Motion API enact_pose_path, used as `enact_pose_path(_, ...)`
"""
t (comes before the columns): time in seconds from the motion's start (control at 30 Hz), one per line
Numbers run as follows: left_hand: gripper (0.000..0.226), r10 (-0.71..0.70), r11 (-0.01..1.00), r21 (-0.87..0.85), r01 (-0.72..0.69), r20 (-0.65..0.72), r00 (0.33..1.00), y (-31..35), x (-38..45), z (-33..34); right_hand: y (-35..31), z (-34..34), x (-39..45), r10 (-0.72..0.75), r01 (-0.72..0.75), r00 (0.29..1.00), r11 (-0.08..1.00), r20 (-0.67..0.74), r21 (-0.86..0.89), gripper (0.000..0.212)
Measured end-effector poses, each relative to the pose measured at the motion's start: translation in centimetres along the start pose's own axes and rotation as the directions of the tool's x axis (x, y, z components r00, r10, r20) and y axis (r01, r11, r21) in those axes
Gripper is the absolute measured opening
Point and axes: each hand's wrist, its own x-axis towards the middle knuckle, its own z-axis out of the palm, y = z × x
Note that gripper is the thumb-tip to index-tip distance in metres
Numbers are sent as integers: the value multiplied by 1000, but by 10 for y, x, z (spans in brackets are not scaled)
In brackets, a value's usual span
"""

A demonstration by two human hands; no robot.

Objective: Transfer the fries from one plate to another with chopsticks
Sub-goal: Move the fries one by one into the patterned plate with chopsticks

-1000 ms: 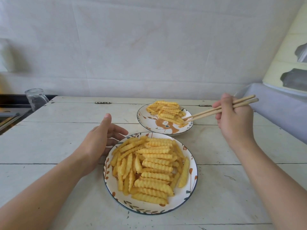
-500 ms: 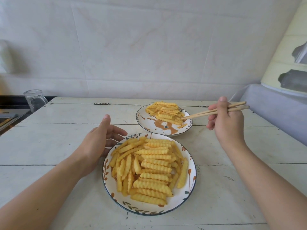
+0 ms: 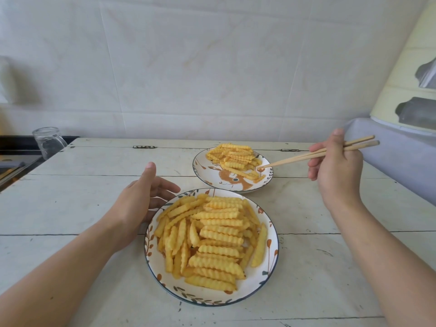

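Right hand (image 3: 336, 171) grips chopsticks (image 3: 306, 156), tips at the fries (image 3: 234, 159) on the far plate (image 3: 200, 173); left hand (image 3: 139, 201), fingers relaxed, rests beside the near plate (image 3: 271, 256) of fries on the table (image 3: 70, 185).

You have open bench (image 3: 330, 267) right of the near plate (image 3: 271, 251). Your left hand (image 3: 139, 204) crowds that plate's left rim; the far plate (image 3: 200, 172) stands just behind. A glass jar (image 3: 48, 142) occupies the far-left corner.

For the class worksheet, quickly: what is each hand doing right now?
Left hand: open, resting beside the near plate, holding nothing.
Right hand: holding the chopsticks.
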Motion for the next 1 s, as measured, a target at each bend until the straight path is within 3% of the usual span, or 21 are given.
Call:
enact_pose_path(0.47,80,-14,999,30,14,3,1000,-1,1,-2,8,9,-10,-16,25,994,996,112,-80,55)
enact_pose_path(0.53,80,-14,1000,26,14,1,1000,0,0,0,2,8,-10,-16,17,998,1000,59,-18,57)
enact_pose_path(0.6,80,-10,999,31,11,-6,1000,1,-1,1,-13,5,-12,14,-20,999,988,40,153,59)
enact_pose_path(0.67,80,-5,999,36,6,-9,1000,2,-2,1,-33,5,-20,54,-99,990,923,129,372,61)
enact_pose_path(0.73,80,-11,999,30,12,-11,1000,3,-3,2,-50,9,-35,77,-234,948,827,309,511,63)
enact_pose_path(0.87,79,-17,1000,20,17,-16,1000,6,-4,3,-60,22,-71,23,-413,772,779,636,472,63)
enact_pose_path(1.0,80,-19,999,25,19,-12,1000,6,-5,3,-57,31,-92,0,-411,697,819,717,400,62)
